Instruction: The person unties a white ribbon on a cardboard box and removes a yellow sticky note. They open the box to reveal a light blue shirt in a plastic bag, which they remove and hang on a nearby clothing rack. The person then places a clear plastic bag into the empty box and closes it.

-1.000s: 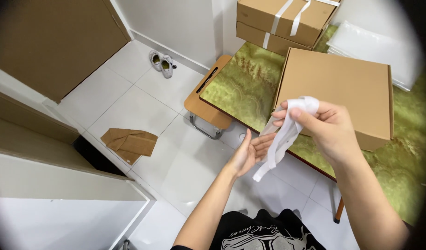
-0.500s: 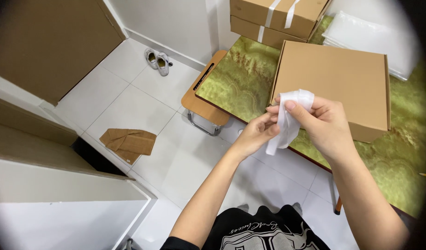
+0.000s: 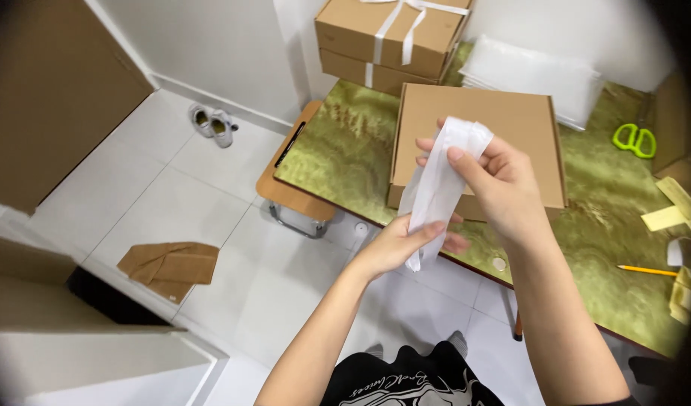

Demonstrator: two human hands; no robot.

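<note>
Both hands hold a white ribbon (image 3: 438, 188) up in the air in front of the person. The right hand (image 3: 495, 180) pinches its upper end between thumb and fingers, and the left hand (image 3: 405, 244) pinches it lower down, so the strip hangs stretched between them. Just behind the hands lies a closed flat cardboard box (image 3: 480, 128) on a green tabletop (image 3: 338, 158), with no ribbon on it; beyond it, two stacked boxes (image 3: 390, 37) are already tied with ribbon. So the tying of this box looks not yet begun, though the ribbon's full length is hard to judge. Compared with a second ago, the left hand has come up from open beneath the ribbon to gripping it.
</note>
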